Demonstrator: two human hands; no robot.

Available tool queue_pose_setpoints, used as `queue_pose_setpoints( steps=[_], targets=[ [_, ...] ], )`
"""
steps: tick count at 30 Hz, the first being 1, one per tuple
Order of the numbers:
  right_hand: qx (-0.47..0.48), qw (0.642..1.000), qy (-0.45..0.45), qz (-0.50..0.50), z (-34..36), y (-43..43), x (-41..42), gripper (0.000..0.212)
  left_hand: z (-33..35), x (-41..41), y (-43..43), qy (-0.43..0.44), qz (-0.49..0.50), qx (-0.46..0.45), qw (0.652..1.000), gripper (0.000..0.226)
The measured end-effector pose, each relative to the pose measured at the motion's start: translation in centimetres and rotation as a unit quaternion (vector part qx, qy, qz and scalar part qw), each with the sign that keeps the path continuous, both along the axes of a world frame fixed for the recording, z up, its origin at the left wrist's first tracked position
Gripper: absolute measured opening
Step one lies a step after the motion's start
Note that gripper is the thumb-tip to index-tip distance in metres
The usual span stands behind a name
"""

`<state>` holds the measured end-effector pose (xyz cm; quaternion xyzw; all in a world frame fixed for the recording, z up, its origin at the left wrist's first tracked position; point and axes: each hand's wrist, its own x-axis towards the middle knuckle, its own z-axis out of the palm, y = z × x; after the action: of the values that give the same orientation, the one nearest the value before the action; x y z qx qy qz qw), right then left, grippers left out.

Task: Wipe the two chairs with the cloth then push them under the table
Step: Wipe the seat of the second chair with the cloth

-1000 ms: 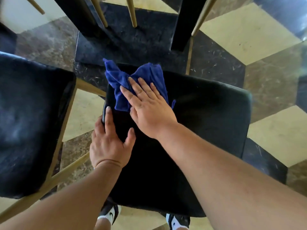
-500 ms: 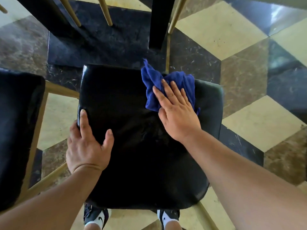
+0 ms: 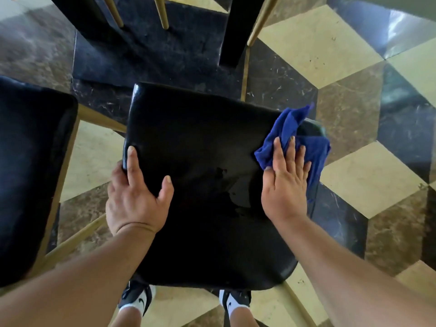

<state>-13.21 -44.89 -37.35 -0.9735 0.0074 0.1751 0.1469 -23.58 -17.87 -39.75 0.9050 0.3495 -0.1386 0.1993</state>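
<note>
- Head view: the right hand (image 3: 284, 185) lies flat on the blue cloth (image 3: 299, 140), fingers spread, pressing it onto the far right corner of the chair (image 3: 207, 185) in front of the person. The grip is wide and open-palmed, pinning the cloth rather than closing round it.
- The cloth is bunched; part of it hangs over the seat's right edge.
- The left hand (image 3: 134, 197) steadies the seat at its left edge, thumb and forefinger on top, the other fingers curled over the side. Its grip holds the chair.
- The seat looks glossy and dark, with a wet-looking patch near the middle, so I judge this chair's wiping well under way but not finished.
- A second chair (image 3: 33, 173) stands just beside it on the left, touched by neither hand. I cannot tell whether it has been wiped.
- Dark table legs (image 3: 233, 29) rise at the top of the view, apart from both seats. Neither chair is pushed under, so both pushes are left to do.
- The person's shoes (image 3: 138, 300) show below the seat on the tiled floor (image 3: 368, 178).
</note>
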Motion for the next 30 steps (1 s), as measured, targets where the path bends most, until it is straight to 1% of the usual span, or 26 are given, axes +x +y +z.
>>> queue_pose_setpoints(
  steps=[4,8,12,16,18,19,21,24,26,28,29,30],
  targets=[
    [0.014,0.998,0.014,0.056,0.1,3.3,-4.4,0.065,-0.2,-0.1,0.1,-0.008,0.001,-0.003,1.0,0.095],
    [0.038,0.996,-0.002,0.082,-0.7,9.2,-5.1,0.066,-0.5,-0.1,0.2,-0.012,0.002,0.0,1.0,0.096],
    [0.051,0.979,-0.028,0.193,-1.5,13.8,-5.8,0.069,-0.5,0.0,0.1,-0.009,-0.002,0.002,1.0,0.096],
    [0.077,0.951,-0.009,0.299,-1.7,10.2,-5.0,0.068,-0.2,0.1,0.0,-0.001,-0.002,0.0,1.0,0.097],
    [0.071,0.938,-0.008,0.34,-1.6,7.2,-3.6,0.066,-0.1,0.1,0.0,0.0,-0.001,-0.003,1.0,0.097],
    [0.061,0.939,-0.014,0.34,-1.5,5.7,-2.6,0.065,0.0,0.2,0.0,0.003,0.0,-0.005,1.0,0.097],
    [0.037,0.952,-0.033,0.302,-1.4,2.7,-0.1,0.064,0.1,0.2,0.0,0.002,-0.001,-0.002,1.0,0.097],
    [0.003,0.967,-0.026,0.252,-1.0,-0.6,3.4,0.066,0.1,0.1,0.0,-0.004,-0.004,0.003,1.0,0.095],
    [-0.018,0.973,-0.028,0.23,-1.0,-0.4,3.7,0.066,0.0,0.0,0.0,-0.01,-0.004,0.003,1.0,0.095],
    [-0.036,0.98,-0.046,0.189,-1.1,1.7,2.4,0.067,-0.2,-0.1,0.1,-0.014,-0.002,0.006,1.0,0.095],
    [-0.036,0.981,-0.05,0.182,-1.1,2.9,1.3,0.068,-0.2,-0.1,0.1,-0.015,0.0,0.007,1.0,0.094],
    [-0.027,0.98,-0.047,0.194,-1.1,3.9,0.1,0.07,-0.3,-0.2,0.1,-0.016,0.0,0.008,1.0,0.093]
  ],
)
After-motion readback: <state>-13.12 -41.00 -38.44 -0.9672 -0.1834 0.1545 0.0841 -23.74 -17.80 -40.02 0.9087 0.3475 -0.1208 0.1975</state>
